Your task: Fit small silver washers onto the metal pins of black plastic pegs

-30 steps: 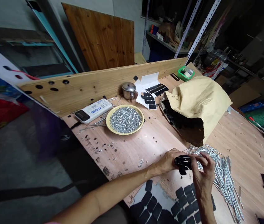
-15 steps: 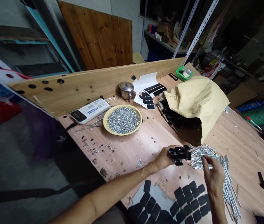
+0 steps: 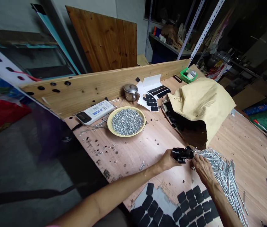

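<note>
Left hand point(image 3: 168, 159): closed round black plastic part point(image 3: 182, 153), held just above desk point(image 3: 147, 148), front centre.
Right hand point(image 3: 201, 166): half-second ago raised, now lowered onto rod pile point(image 3: 222, 165) edge, fingertips beside part; rod gripped or not, cannot tell.

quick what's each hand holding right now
Left hand: closed on a black part.
Right hand: on the pile of metal rods; grip cannot be told.
</note>
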